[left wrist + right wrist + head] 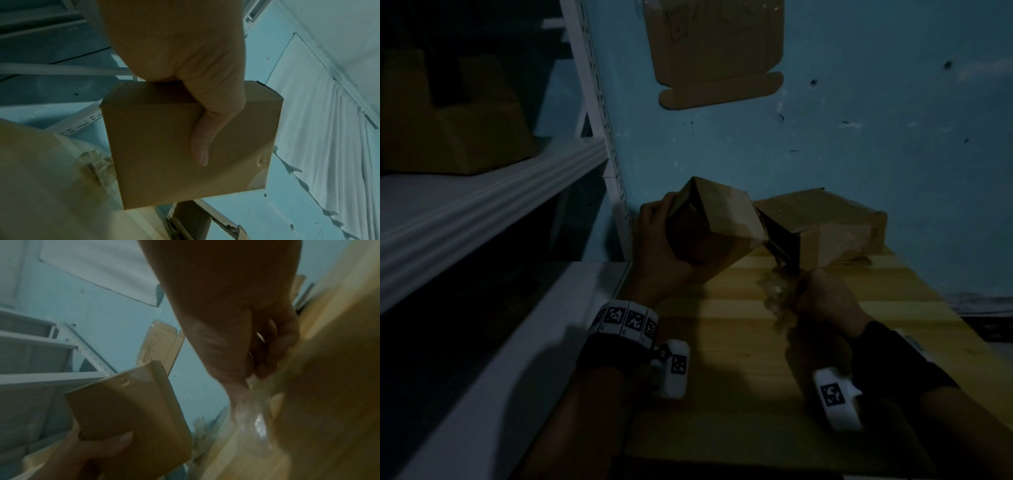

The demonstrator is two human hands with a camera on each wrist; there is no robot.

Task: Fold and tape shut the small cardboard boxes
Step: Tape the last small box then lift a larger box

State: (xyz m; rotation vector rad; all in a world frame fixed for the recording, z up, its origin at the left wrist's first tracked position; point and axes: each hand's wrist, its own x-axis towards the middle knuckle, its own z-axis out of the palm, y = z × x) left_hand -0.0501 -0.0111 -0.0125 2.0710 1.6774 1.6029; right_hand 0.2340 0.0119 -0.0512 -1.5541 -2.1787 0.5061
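left hand (661,246) holds small box (717,222) | right hand (825,298) pinches tape (779,291)

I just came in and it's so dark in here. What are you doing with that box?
A person is closing up a small cardboard box. The left hand grips it and holds it up, tilted, above the wooden table. The right hand holds a crumpled, shiny strip of clear tape right beside the box. A bigger cardboard box lies on the table behind them, against the blue wall. Whether the small box is fully taped shut can't be seen in this light.
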